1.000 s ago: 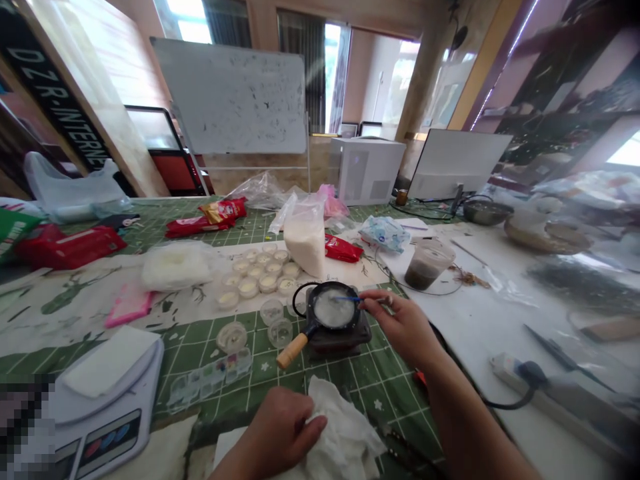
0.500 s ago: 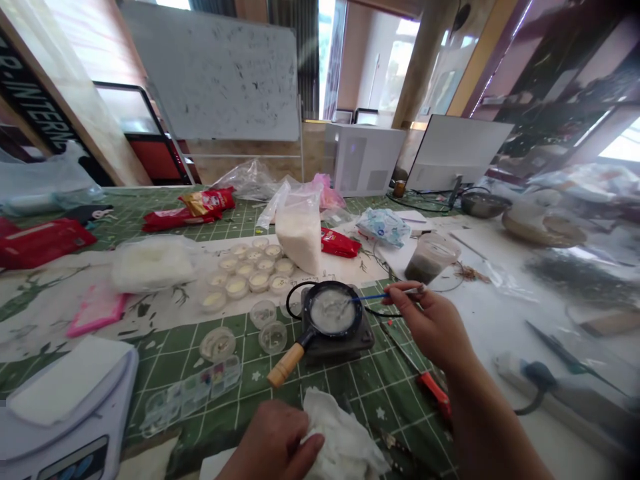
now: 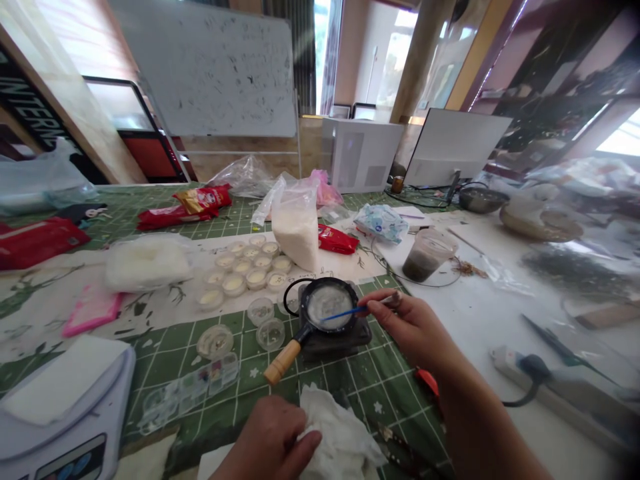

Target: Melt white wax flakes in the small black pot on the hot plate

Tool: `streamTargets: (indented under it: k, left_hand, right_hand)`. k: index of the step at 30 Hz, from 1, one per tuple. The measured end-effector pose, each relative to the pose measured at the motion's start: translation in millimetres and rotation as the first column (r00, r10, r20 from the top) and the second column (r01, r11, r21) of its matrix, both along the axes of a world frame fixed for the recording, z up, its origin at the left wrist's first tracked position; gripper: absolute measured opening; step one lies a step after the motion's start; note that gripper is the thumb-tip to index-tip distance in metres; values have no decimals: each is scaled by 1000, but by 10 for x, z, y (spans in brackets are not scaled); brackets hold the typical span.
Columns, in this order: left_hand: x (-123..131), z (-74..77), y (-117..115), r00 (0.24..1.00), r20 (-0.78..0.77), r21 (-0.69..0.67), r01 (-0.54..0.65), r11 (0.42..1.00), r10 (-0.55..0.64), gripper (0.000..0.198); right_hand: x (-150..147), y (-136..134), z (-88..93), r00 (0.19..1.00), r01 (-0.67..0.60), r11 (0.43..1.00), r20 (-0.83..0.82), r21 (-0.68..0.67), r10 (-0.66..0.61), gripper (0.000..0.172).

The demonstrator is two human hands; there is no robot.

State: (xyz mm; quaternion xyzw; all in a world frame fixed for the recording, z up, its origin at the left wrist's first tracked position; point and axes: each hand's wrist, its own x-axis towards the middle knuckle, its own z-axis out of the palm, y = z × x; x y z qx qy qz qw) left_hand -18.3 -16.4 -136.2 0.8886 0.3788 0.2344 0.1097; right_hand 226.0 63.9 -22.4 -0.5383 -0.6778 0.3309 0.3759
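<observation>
My right hand [image 3: 400, 320] pinches a thin blue stick [image 3: 345, 312], its tip in the whitish, partly melted contents [image 3: 327, 305] of a small black frying pan [image 3: 351, 323]. The pan rests on a dark hot plate [image 3: 340, 345], and its wooden handle [image 3: 283, 361] points toward me. Near the front edge, my left hand [image 3: 273, 433] is curled closed beside a crumpled white tissue [image 3: 337, 433]; its palm is hidden. Left of the pan are small clear cups [image 3: 271, 334] and a divided plastic box [image 3: 193, 387] with coloured bits.
Several cups with creamy filling [image 3: 242, 267] stand behind, beside a bag of white granules [image 3: 295, 233]. A kitchen scale [image 3: 117, 400] lies at left. Red-handled tool [image 3: 427, 382], power strip [image 3: 505, 360] and plastic cup of dark stuff [image 3: 423, 257] are at right.
My right hand has moved left and slightly down, carrying the stick's tip across the pan to its lower left part. My left hand stays about where it was.
</observation>
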Motion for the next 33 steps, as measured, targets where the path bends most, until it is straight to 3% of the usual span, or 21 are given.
streamTargets:
  k: [4,5,9,14,18,19,23,24,28,29,30,33]
  left_hand:
    - [-1,1,-4,1000,5,-6,1,1000,-1,34]
    - [-1,3,-6,1000,8,-6,-2,1000,2,34]
    - [-3,12,-20,1000,15,-3,-8,1000,8,33]
    - [-3,1,-16,1000,1,-19,-1,1000,1,32]
    - [-6,-10,-10,1000,-3,-17,-11,1000,11,32]
    - [-7,-7,-12,1000,-2,-15,-12,1000,12,32]
    - [0,15,-22,1000,-1,-14,-3,1000,3,33]
    - [4,21,-22,1000,-1,-13,-3,1000,3,33]
    - [15,31,-13,1000,2,-20,-8,1000,8,33]
    - [15,29,-11,1000,3,-24,-8,1000,8,33]
    - [14,26,-10,1000,1,-29,-7,1000,7,33]
    - [8,9,-13,1000,-6,-37,-5,999,4,33]
  right_hand:
    - [42,14,-3,967,249,966,40,75,-252,26]
    - [42,13,-4,967,244,966,53,82,-249,27]
    - [28,4,4,1000,6,1000,21,2,-6,27]
    - [15,13,8,961,267,959,41,89,-272,28]
    - [-9,2,2,1000,1,1000,12,10,-1,27]
    - [-3,3,4,1000,-10,1000,1,-1,10,27]
    - [14,20,-5,966,255,963,26,89,-258,29]
    - [5,21,-13,965,255,962,38,101,-260,30]
    - [-13,2,-20,998,-55,998,18,-7,56,28]
    - [2,-1,-12,997,-77,997,5,-23,77,27]
    - [22,0,-3,999,-42,999,1,-23,42,27]
    - [71,14,20,976,216,975,31,50,-217,29]
